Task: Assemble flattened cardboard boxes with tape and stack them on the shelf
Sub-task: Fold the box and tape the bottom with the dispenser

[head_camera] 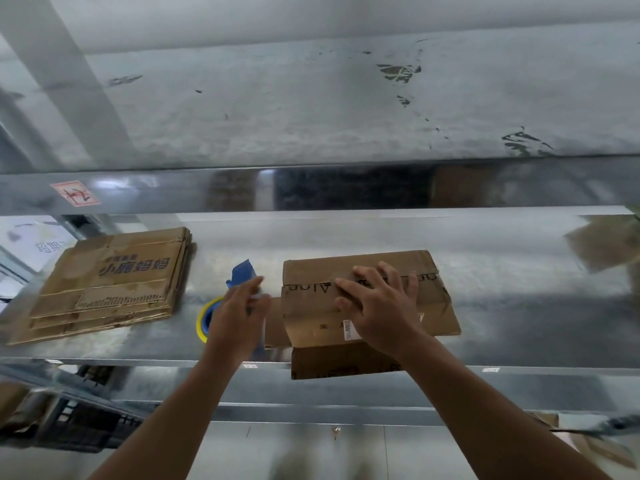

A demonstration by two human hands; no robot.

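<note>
shelf [346, 233]: shiny sheet metal, scuffed (dim reflections)
box [311, 320]: matt brown cardboard, creased
flattened stack [110, 278]: matt corrugated cardboard, worn edges
dispenser [244, 273]: blue plastic
tape roll [204, 318]: glossy

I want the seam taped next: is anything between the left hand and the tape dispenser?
Nothing visible does. The left hand is right at the blue tape dispenser on the shelf beside the box; blur hides its grip. The right hand presses the box's flaps.

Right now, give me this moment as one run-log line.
right hand: fingers spread, pressing box flaps shut | left hand: at tape dispenser, grip blurred | flattened boxes: stacked at left on shelf
</note>
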